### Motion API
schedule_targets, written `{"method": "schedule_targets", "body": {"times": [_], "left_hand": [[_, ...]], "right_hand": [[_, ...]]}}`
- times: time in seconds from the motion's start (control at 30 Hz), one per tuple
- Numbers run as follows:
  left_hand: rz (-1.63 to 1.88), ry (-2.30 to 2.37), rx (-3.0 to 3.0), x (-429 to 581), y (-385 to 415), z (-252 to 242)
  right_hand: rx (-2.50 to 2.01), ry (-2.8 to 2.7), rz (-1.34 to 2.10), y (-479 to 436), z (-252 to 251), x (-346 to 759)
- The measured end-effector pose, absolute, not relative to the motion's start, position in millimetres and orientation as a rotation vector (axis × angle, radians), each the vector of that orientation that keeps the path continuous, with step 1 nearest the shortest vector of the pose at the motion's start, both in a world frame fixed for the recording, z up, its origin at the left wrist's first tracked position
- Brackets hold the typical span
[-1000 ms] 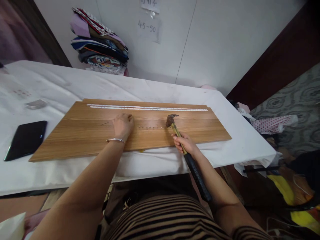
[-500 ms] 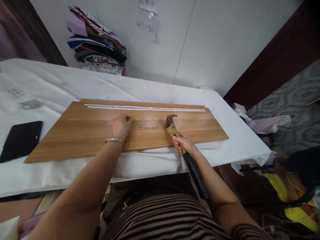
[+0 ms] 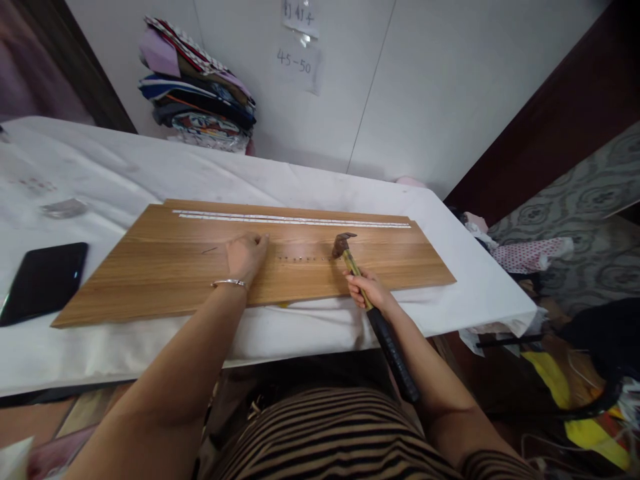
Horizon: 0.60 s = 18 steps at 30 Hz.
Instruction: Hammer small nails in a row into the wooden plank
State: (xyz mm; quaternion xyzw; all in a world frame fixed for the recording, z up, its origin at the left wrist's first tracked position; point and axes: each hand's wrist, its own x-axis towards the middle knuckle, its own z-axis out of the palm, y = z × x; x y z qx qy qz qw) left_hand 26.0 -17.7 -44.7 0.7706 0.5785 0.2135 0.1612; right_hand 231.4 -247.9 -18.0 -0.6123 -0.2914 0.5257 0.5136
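Note:
My right hand [image 3: 369,288] is wrapped round the yellow part of a claw hammer's handle, and the hammer [image 3: 353,261] has its head near the right end of a row of nails [image 3: 301,258]. These small nails stand in the middle of a wood-grain board [image 3: 160,273]. My left hand [image 3: 246,255] rests on the board left of the row, with its fingers closed together; whatever may be between the fingertips is too small to make out. A thin dark nail-like piece [image 3: 209,250] lies on the board left of that hand.
Two white measuring strips [image 3: 300,219] run along the board's far side. A black phone or tablet [image 3: 45,280] and a small clear plastic bag [image 3: 65,209] lie on the white-covered table [image 3: 120,160]. Folded clothes [image 3: 200,87] are stacked against the wall.
The whole view has shifted slightly. Both hands and the hammer keep nearly the same places over the board.

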Motion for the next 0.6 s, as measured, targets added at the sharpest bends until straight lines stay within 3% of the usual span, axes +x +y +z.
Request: {"method": "schedule_targets", "body": {"times": [0.6], "left_hand": [[0.697,1.601,2.039,23.2,-17.7,-47.9]], "right_hand": [[-1.449,-0.668,1.282,-248.9,-15.8,232.6]]}}
